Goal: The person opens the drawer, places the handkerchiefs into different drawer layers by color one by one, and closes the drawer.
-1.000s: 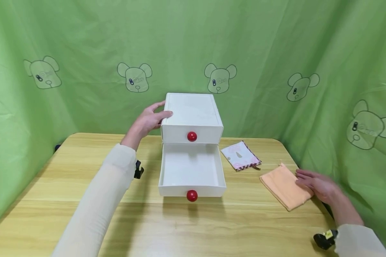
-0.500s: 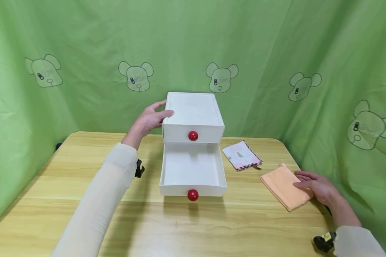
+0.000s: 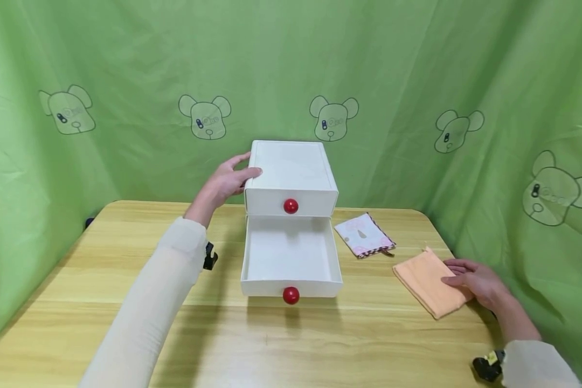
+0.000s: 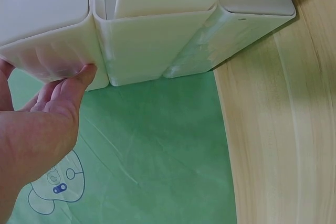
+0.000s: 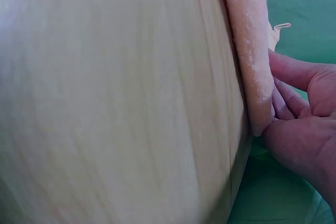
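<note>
A white drawer unit [image 3: 293, 164] stands at the back of the wooden table [image 3: 378, 345], its middle drawer [image 3: 288, 250] pulled out, the inside bare. The person's left hand [image 3: 227, 178] holds the top section at its left side, thumb over the upper edge and fingers bent round toward the back. At the right edge of the table lies a folded orange cloth [image 3: 427, 283]; the right hand [image 3: 480, 284] pinches its outer edge, thumb on the upper face, the other fingers at and partly behind that edge. Between the unit and the orange cloth, a folded white patterned cloth [image 3: 365, 235] with a checked border lies flat. Round red knobs front both visible drawers. Green curtain [image 3: 271, 59] printed with bear heads hangs behind and at the sides.
</note>
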`<state>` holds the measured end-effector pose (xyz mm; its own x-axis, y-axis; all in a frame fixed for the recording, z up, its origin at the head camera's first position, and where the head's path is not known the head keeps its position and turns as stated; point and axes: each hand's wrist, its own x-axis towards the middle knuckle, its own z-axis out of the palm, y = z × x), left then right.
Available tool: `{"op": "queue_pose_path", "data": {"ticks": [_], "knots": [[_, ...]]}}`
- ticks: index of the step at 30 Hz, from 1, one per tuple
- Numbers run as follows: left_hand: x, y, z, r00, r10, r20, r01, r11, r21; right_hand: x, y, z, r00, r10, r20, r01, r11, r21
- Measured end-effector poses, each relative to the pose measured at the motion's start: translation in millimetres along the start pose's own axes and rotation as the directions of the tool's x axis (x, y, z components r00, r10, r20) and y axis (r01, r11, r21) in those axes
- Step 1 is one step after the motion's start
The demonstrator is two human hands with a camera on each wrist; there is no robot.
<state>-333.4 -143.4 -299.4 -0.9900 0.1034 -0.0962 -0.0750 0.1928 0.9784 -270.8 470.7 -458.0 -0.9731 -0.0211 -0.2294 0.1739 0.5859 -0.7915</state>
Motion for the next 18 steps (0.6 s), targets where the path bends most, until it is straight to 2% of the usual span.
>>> {"op": "queue_pose_path", "data": {"ticks": [8, 18], "knots": [[0.1, -1.3, -0.8, 1.0, 0.001, 0.002, -0.001, 1.0, 0.01, 0.4, 0.9, 0.8, 0.999, 0.043, -0.025, -0.042, 0.999, 0.026], [-0.4, -1.4, -0.5, 1.0, 0.006, -0.002, -0.006, 1.0, 0.002, -0.3, -4.8, 1.1, 0.993, 0.1, -0.057, -0.105, 0.991, -0.086]]}}
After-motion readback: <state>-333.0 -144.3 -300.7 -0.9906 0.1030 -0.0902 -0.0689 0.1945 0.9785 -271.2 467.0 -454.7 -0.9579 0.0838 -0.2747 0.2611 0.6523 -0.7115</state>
